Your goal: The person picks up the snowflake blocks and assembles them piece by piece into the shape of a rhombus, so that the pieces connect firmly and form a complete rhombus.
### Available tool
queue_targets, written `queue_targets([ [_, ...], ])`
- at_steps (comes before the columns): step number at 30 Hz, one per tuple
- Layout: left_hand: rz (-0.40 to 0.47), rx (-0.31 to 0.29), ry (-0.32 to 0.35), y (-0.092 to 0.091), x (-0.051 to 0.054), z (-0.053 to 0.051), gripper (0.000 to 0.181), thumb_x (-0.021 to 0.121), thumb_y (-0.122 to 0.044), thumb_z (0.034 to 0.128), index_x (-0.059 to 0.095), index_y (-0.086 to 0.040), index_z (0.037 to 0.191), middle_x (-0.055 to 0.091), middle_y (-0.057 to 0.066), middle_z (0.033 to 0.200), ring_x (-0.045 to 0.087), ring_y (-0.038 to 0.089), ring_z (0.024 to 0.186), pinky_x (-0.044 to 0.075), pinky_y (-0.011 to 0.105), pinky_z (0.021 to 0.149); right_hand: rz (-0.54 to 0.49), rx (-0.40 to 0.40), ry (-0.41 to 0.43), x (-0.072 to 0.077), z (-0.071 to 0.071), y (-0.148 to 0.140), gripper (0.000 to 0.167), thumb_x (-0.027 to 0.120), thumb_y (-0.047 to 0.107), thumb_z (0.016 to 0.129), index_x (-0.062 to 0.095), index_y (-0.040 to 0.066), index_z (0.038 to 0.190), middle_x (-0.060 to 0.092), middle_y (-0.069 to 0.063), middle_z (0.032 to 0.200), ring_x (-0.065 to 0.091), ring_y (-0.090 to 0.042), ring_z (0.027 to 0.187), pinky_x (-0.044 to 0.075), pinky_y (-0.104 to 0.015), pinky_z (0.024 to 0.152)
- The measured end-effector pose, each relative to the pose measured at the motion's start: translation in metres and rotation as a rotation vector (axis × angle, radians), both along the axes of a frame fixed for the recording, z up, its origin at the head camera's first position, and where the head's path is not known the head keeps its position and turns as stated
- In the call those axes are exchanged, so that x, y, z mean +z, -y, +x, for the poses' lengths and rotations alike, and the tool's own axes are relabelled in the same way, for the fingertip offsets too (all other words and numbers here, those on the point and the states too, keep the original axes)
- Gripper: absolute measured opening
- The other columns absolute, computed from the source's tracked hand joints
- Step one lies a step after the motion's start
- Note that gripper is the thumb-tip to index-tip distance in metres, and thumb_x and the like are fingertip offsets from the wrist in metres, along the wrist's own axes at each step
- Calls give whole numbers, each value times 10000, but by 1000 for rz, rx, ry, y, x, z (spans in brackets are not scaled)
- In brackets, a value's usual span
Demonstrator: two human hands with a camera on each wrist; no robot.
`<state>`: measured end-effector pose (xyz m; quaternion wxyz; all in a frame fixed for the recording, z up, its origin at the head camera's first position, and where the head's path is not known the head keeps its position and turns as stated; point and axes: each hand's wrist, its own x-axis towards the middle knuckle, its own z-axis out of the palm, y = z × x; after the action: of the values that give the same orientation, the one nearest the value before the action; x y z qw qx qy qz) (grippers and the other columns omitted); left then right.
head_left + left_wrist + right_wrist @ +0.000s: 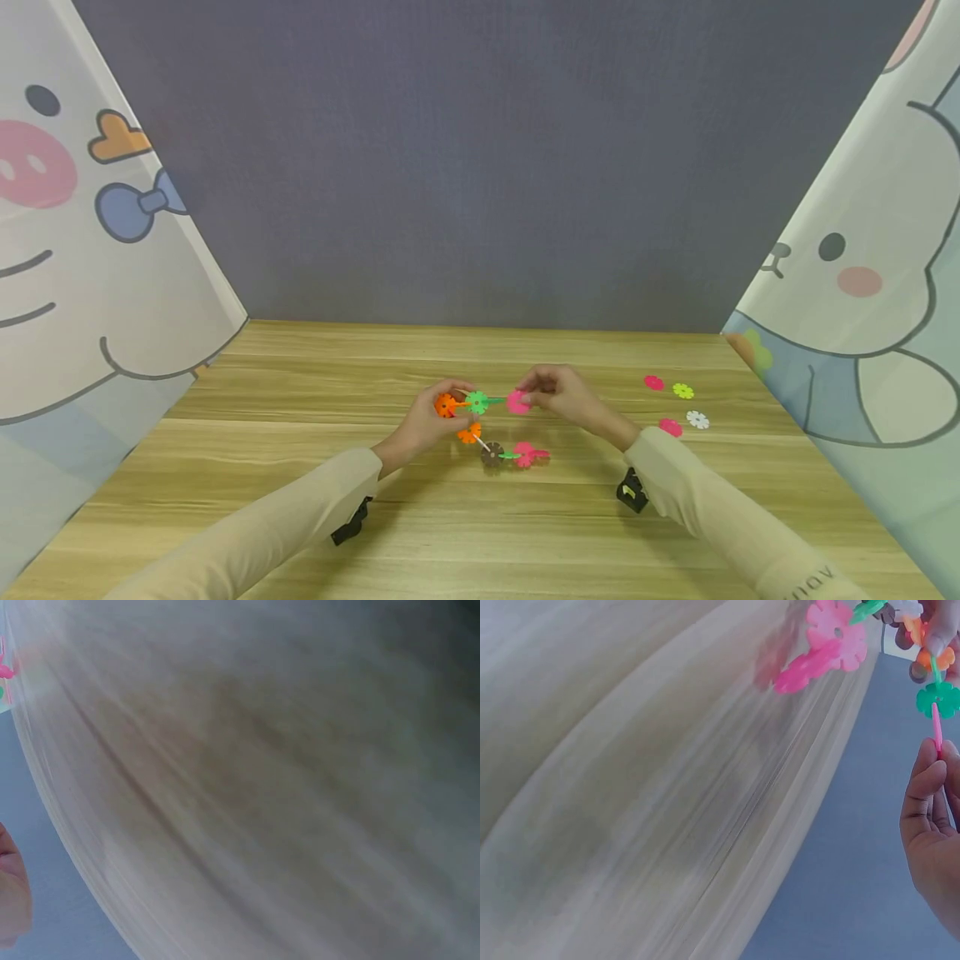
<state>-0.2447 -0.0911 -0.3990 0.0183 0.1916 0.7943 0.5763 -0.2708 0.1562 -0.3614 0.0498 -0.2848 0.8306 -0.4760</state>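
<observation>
A chain of notched flower-shaped plastic discs is held above the table between both hands. My left hand (426, 418) grips its left part, near an orange disc (445, 406) and a green disc (477, 402). At the right end, my right hand (567, 397) pinches a pink disc (517, 402) between thumb and fingers. The right wrist view shows this pink disc (937, 729) edge-on, touching the green disc (939, 700). Below the hands runs another row of joined discs: orange (470, 432), dark brown (492, 453), green and pink (523, 455). Sleeve cloth (225, 787) fills most of the left wrist view.
On the right of the wooden table (480, 542) lie several loose discs, among them a yellow-green disc (683, 391) and a white disc (697, 419). A dark panel (480, 167) stands behind, with cartoon-printed cloth (870, 275) at both sides. Black devices (632, 492) hang under the wrists.
</observation>
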Motion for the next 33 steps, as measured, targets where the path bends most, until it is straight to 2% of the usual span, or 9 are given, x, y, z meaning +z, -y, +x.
queue_targets([
  [7,2,-10,-2,0,0,1,388,705,-135,794,577,-140,1160,536,102,1110,516,239,1000,516,240,723,-3,20,-6,1,-1,7,141,630,17,827,633,-47,953,648,-189,868,621,-272,737,532,-346,611],
  [9,6,-16,-3,0,0,1,389,702,-127,798,574,-128,1165,533,114,1120,508,253,1018,513,236,725,-5,19,-1,2,-1,8,139,631,14,824,632,-50,947,646,-190,865,619,-261,730,531,-345,608],
  [12,14,-37,-4,0,10,7,378,680,-83,810,564,-71,1169,525,154,1113,518,274,1002,512,224,714,-8,19,5,2,-1,10,135,632,3,815,632,-56,937,646,-191,860,612,-203,717,534,-363,618],
  [13,19,-43,-4,0,10,7,382,674,-70,812,558,-59,1176,522,164,1117,521,277,1000,513,221,712,-9,21,5,2,-1,11,135,633,-1,812,632,-58,934,647,-191,859,611,-184,714,535,-385,628],
  [16,18,-47,-12,0,10,7,389,671,-58,811,551,-49,1181,522,169,1113,538,269,969,512,220,708,-15,20,9,1,-2,12,125,632,-10,808,638,-60,922,651,-191,850,608,-146,702,537,-400,641],
  [19,12,-32,-27,1,-1,0,395,693,-80,797,568,-98,1171,537,132,1111,528,242,976,509,228,712,-19,10,16,0,-3,12,115,631,-15,805,644,-59,911,656,-190,843,613,-152,697,539,-409,654],
  [25,5,-42,-53,0,-2,-1,373,703,-116,794,581,-117,1147,549,122,1086,524,224,957,515,241,699,-32,-10,43,1,-1,15,122,627,-34,793,640,-69,909,653,-204,846,614,-193,702,537,-422,676],
  [33,-12,-41,-44,1,-1,1,374,700,-119,799,578,-126,1152,538,126,1092,504,214,971,511,249,709,-49,-3,62,-2,-1,15,119,623,-29,806,638,-69,917,647,-216,859,606,-183,707,539,-397,677],
])
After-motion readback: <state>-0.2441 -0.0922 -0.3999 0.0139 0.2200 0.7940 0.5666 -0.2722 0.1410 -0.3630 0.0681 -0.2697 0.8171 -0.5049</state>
